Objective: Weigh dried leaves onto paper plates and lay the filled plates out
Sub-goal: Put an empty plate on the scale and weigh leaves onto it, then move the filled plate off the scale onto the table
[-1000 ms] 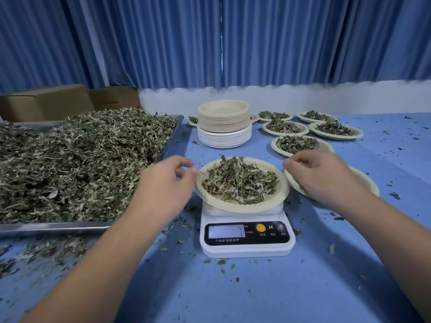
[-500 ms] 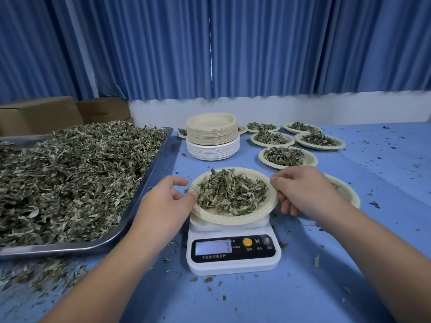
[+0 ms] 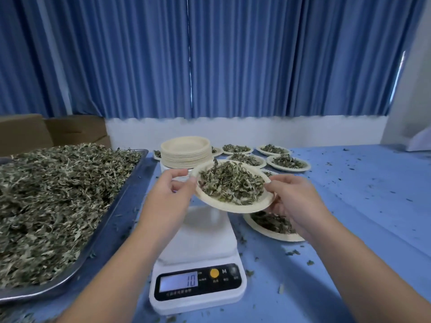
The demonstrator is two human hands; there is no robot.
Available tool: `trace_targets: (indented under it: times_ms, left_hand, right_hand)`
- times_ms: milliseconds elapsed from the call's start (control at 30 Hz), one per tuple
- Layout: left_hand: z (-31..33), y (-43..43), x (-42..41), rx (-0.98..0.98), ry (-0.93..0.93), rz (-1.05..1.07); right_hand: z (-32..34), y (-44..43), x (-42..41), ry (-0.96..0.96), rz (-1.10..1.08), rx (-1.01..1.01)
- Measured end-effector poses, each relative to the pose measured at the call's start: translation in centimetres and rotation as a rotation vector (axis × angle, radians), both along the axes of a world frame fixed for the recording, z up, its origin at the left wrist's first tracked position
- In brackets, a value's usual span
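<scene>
A paper plate [image 3: 233, 205] heaped with dried leaves [image 3: 231, 183] hangs in the air above the white scale [image 3: 198, 264]. My left hand [image 3: 168, 197] pinches its left rim and my right hand [image 3: 296, 201] grips its right rim. The scale's platform is bare and its display shows digits. Another filled plate [image 3: 263, 229] lies on the table just right of the scale, partly under my right hand. Several more filled plates [image 3: 288, 163] lie in rows further back.
A metal tray [image 3: 116, 210] piled with dried leaves fills the left side. A stack of bare paper plates [image 3: 185, 151] stands behind the scale. Cardboard boxes [image 3: 46, 131] sit at the back left. Leaf crumbs dot the blue table [image 3: 361, 206].
Both hands took hold of the plate's rims and lifted it off the scale, up and slightly right. The camera view tilted upward.
</scene>
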State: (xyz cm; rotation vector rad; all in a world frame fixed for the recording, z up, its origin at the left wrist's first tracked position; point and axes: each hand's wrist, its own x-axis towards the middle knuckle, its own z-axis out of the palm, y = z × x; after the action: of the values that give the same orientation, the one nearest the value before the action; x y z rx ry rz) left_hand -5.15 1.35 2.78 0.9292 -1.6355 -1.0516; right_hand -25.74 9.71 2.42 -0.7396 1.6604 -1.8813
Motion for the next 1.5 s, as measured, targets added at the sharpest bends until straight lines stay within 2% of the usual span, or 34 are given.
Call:
trace_targets:
  times_ms: [133, 300, 467, 567, 700, 933, 1167, 1500]
  left_hand:
    - [-1.0, -0.4, -0.5, -0.056, 0.006, 0.052]
    - [-2.2, -1.0, 1.7, -0.083, -0.027, 0.121]
    - [-2.1, -2.5, 2.6, -0.072, -0.062, 0.124]
    - [-2.9, -3.5, 3.0, -0.062, -0.095, 0.139]
    - [-3.7, -4.5, 3.5, -0.03, -0.118, 0.139]
    - [-4.3, -5.2, 3.7, -0.031, -0.15, 0.138]
    - [-4.5, -5.1, 3.7, -0.002, -0.159, 0.121]
    - [-4.4, -4.8, 3.9, 0.018, -0.167, 0.113]
  right_hand:
    - [0.9, 1.3, -3.6, -0.055, -0.168, -0.062]
    - [0.7, 2.5, -8.5, -0.055, -0.379, -0.042]
    - [-1.6, 3.8, -12.7, -0.023, -0.533, 0.135]
    - [-2.5, 4.2, -14.2, -0.052, -0.587, 0.171]
    - [-3.3, 4.0, -15.1, -0.148, -0.583, 0.186]
    - [-3.6, 3.9, -15.0, -0.173, -0.578, 0.196]
    - [-3.0, 3.9, -14.1, -0.254, -0.459, 0.1]
    - [-2.6, 4.0, -12.9, -0.236, -0.417, 0.113]
